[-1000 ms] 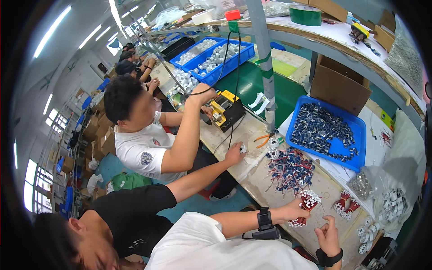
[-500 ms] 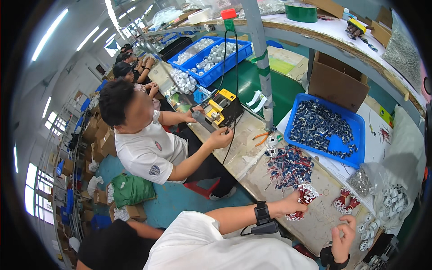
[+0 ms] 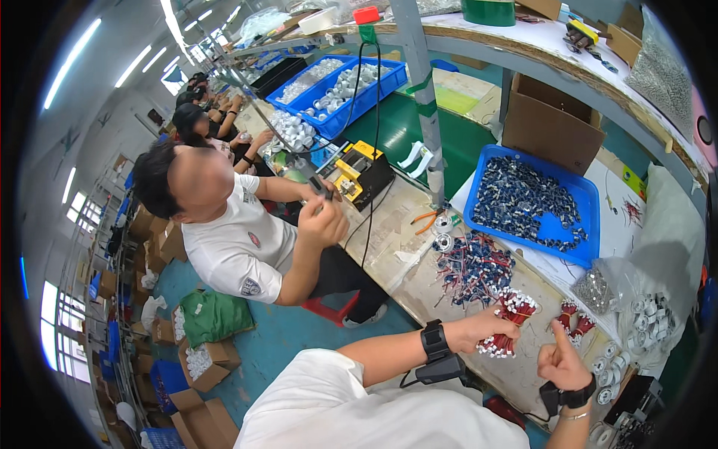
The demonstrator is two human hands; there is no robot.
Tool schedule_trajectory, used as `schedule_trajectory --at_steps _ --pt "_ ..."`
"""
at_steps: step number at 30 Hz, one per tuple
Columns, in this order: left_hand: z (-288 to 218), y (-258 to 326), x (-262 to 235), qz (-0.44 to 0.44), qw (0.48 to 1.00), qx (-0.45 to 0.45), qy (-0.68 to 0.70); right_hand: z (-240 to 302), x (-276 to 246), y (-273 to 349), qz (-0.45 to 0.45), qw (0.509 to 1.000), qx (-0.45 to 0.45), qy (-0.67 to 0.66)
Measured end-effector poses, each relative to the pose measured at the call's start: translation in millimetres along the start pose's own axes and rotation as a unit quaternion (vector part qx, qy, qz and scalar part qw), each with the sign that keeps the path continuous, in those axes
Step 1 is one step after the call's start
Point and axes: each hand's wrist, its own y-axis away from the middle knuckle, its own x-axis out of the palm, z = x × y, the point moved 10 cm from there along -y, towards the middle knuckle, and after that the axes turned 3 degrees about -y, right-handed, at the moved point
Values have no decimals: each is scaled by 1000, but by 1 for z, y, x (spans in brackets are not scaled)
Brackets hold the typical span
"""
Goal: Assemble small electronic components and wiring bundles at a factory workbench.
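The left hand [image 3: 479,331] grips 1 red wire bundle [image 3: 507,322] upright on the bench [image 3: 449,295], ends level, while the right hand [image 3: 561,363], loosely curled and empty, waits nearby.

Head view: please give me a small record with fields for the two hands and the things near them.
left hand: grips a bundle of red wires with white ends
right hand: raised over the workbench, holds nothing that shows
near the hands: pile of blue and red parts, blue tray of small parts
co-worker: sits at the left, hands by a yellow and black device
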Motion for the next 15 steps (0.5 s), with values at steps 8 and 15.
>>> schedule_trajectory --at_steps 8,15 --pt "38 31 70 329 938 -84 -73 50 10 -25 111 979 -26 168" --pt "33 47 117 419 788 28 -449 -11 38 -76 210 928 175 255"
